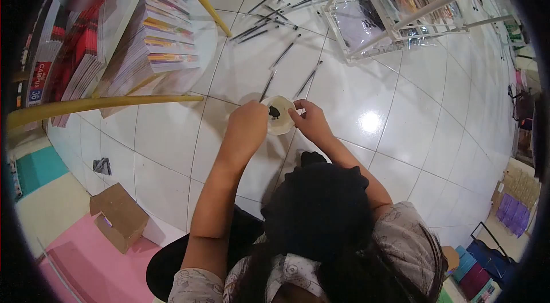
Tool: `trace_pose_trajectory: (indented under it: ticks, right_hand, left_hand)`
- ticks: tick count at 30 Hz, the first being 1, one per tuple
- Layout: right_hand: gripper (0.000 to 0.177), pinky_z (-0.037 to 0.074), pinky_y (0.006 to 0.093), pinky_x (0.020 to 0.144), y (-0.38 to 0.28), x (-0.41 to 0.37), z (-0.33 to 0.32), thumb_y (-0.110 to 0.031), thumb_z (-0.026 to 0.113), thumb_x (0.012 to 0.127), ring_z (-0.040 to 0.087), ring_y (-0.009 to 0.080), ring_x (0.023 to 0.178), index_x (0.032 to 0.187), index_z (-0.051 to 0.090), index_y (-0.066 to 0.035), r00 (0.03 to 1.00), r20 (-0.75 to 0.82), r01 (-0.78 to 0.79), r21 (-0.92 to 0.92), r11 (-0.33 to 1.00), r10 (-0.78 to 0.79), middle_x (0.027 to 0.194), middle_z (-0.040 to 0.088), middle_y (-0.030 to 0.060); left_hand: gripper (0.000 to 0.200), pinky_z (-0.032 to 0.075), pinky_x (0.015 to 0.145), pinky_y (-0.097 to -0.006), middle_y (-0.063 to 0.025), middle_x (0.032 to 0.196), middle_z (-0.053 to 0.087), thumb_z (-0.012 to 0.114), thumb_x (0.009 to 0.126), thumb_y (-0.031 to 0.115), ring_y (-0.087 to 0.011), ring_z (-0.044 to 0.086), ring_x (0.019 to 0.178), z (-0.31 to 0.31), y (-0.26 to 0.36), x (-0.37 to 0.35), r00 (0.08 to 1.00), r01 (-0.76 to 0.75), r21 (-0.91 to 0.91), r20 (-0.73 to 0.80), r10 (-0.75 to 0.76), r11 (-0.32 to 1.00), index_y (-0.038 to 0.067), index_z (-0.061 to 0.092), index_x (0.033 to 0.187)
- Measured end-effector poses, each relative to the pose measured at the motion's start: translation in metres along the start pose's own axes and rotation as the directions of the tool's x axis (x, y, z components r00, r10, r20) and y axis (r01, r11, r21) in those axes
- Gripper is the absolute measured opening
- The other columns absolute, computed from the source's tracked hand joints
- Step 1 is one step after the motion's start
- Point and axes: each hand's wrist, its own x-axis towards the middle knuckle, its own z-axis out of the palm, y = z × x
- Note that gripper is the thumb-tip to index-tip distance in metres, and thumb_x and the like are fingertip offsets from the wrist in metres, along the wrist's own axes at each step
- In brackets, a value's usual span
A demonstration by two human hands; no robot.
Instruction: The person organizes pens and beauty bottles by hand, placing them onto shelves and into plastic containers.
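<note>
A pale bowl [281, 127], or something shaped like one, sits between the two hands, with a dark piece [274, 112] showing inside. The left hand [246, 124] grips its nine o'clock side, though most of its fingers are hidden; the right hand [312, 123] pinches its rim near three o'clock.

With only the edges held, uneven pressure could tip the bowl and spill the dark piece, or bend the wall if it is thin. Loose pens [285, 55] lie on the floor [355, 102] from eleven to one o'clock, the nearest just beyond the bowl; a forward push could set them rolling. A careless reach toward ten o'clock could bump the yellow leg [186, 98], and one toward one or two o'clock could jolt the rack [366, 55] and its packets.
</note>
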Motion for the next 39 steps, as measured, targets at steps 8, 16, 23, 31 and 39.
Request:
trace_pose_trajectory:
  ticks: [8, 16, 23, 31, 39]
  right_hand:
    - [0.031, 0.051, 0.0298, 0.057, 0.001, -0.001, 0.001, -0.023, 0.063, 0.087, 0.065, 0.0188, 0.061, 0.100, 0.061, 0.005, 0.999, -0.034, 0.032, -0.055, 0.998, -0.034, 0.085, 0.066, 0.0148]
    - [0.032, 0.051, 0.0306, 0.059, 0.001, -0.002, 0.000, -0.025, 0.064, 0.086, 0.065, 0.0193, 0.062, 0.099, 0.061, 0.005, 0.999, -0.041, 0.025, -0.016, 1.000, -0.026, 0.084, 0.066, 0.0154]
    - [0.033, 0.051, 0.0308, 0.063, -0.009, -0.004, -0.006, -0.027, 0.065, 0.086, 0.064, 0.0193, 0.066, 0.101, 0.062, 0.003, 1.000, -0.013, -0.009, -0.062, 0.998, 0.008, 0.090, 0.065, 0.0142]
    - [0.026, 0.049, 0.0284, 0.069, -0.025, 0.000, -0.023, -0.025, 0.059, 0.092, 0.061, 0.0152, 0.080, 0.101, 0.063, 0.000, 0.981, -0.185, 0.096, 0.207, 0.974, -0.057, 0.088, 0.065, 0.0101]
    - [0.023, 0.048, 0.0259, 0.075, -0.096, -0.009, -0.046, -0.001, 0.056, 0.086, 0.060, 0.0139, 0.085, 0.108, 0.062, -0.002, 0.902, -0.091, 0.404, 0.525, 0.749, -0.422, 0.099, 0.064, 0.0082]
  left_hand:
    - [0.017, 0.046, 0.068, -0.0464, -0.0220, 0.079, 0.059, 0.052, 0.080, 0.009, -0.0377, 0.060, 0.077, 0.025, -0.005, 0.012, 0.998, -0.031, -0.052, -0.063, 0.028, 0.998, -0.003, 0.062, 0.077]
    - [0.015, 0.044, 0.070, -0.0467, -0.0204, 0.080, 0.056, 0.053, 0.081, 0.008, -0.0389, 0.058, 0.081, 0.030, -0.009, 0.016, 0.995, 0.032, -0.103, -0.093, -0.042, 0.994, -0.004, 0.061, 0.081]
    - [0.016, 0.047, 0.066, -0.0399, -0.0164, 0.082, 0.058, 0.059, 0.083, 0.009, -0.0319, 0.060, 0.074, 0.021, -0.030, 0.015, 0.988, -0.068, -0.209, -0.148, 0.038, 0.976, -0.004, 0.066, 0.090]
    - [0.024, 0.041, 0.056, -0.0238, -0.0070, 0.085, 0.061, 0.059, 0.090, 0.012, -0.0114, 0.054, 0.066, -0.011, -0.060, -0.024, 0.939, 0.216, -0.972, 0.181, -0.292, 0.094, -0.004, 0.062, 0.108]
    - [0.027, 0.035, 0.052, -0.0221, -0.0062, 0.081, 0.062, 0.062, 0.089, 0.018, -0.0105, 0.050, 0.062, 0.000, -0.051, -0.024, 0.980, 0.067, -0.963, 0.112, -0.163, -0.260, -0.002, 0.063, 0.107]
